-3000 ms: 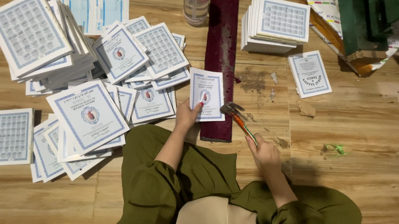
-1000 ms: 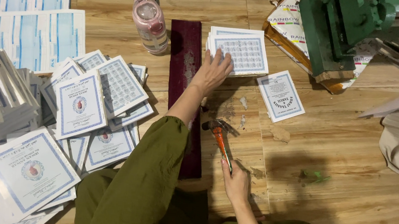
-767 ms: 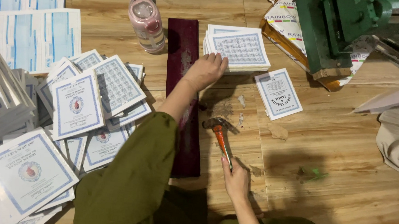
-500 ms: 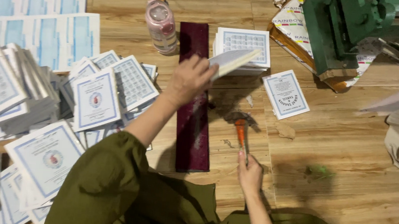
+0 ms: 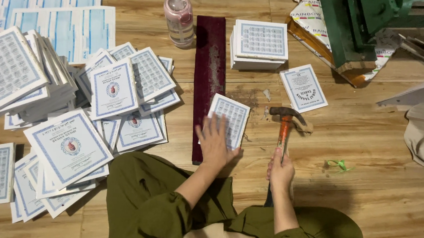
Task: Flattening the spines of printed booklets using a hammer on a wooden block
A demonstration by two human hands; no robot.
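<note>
Left hand (image 5: 215,142) fingers spread flat, pinning a small booklet (image 5: 228,120) half over the dark red strip (image 5: 207,78) on the floor, steadying it. Right hand (image 5: 281,170) fingers clenched around the hammer (image 5: 285,127) handle, its head resting just right of the booklet.

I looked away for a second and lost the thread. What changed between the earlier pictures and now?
The left hand took a booklet off the stack beyond the dark red strip and now presses it flat, partly on that strip, in front of the person. The right hand kept hold of the hammer, head resting on the floor. The bottle and the loose booklet stayed put.
</note>
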